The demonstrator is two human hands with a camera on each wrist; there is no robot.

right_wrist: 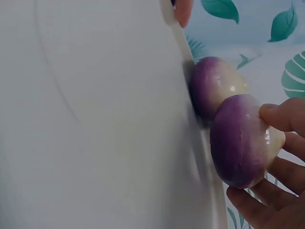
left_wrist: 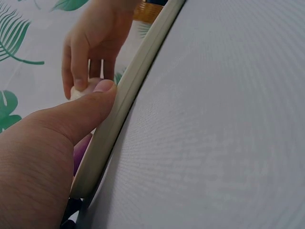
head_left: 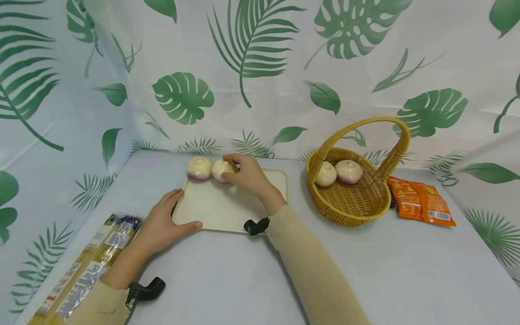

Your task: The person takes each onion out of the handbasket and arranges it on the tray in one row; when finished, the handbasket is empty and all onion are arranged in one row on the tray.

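Note:
A cream tray (head_left: 227,212) lies on the table. My left hand (head_left: 162,223) holds its near left corner, fingers along the left edge and thumb (left_wrist: 102,95) on the front rim. At the tray's far edge my right hand (head_left: 249,176) grips a purple-and-white turnip (right_wrist: 240,140) by its pale end, with thumb and fingertips around it. A second turnip (head_left: 199,168) sits at the far left corner, close beside the held one. In the right wrist view, this second turnip (right_wrist: 214,88) overlaps the tray's rim.
On the right stands a wicker basket (head_left: 353,219) with a tall handle and two more turnips (head_left: 349,172) inside. Orange snack packets (head_left: 422,203) lie beyond it. Long clear packs of pale sticks (head_left: 81,275) lie along the left, under my left forearm. A leaf-print cloth (head_left: 260,117) hangs behind.

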